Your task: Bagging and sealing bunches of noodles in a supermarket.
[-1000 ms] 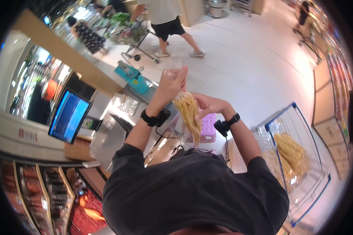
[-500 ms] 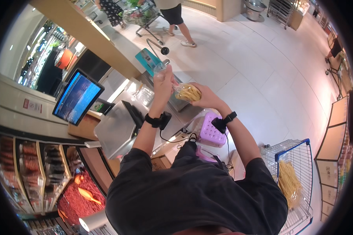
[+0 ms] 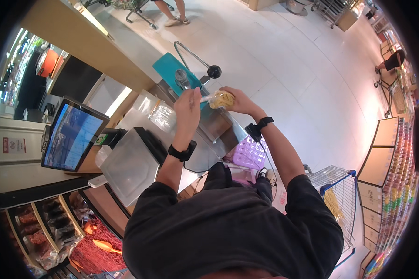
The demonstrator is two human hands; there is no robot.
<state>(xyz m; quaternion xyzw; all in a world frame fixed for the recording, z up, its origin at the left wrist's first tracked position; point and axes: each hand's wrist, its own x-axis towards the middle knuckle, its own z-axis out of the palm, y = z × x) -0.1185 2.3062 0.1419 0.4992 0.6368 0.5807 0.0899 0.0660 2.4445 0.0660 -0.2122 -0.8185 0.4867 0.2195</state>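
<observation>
A clear plastic bag of yellow, stick-like dried food hangs between my two hands. My left hand is closed on its gathered neck; the bag's loose clear top seems to stick up past my fingers. My right hand grips the filled end from the right side. Just beyond my left hand stands a teal device with a curved metal lever ending in a black ball knob. The bag's neck is close to this device; whether it touches cannot be made out.
On the left are a monitor, a steel-topped weighing scale and a stack of clear bags. A purple basket stands below the counter. At right is a wire shopping cart with more yellow sticks. Lower left, an orange scoop lies on red goods.
My left hand has come down, and the filled bag has shifted slightly up with my right hand. My view has moved, bringing the teal device and lever more fully into sight.
</observation>
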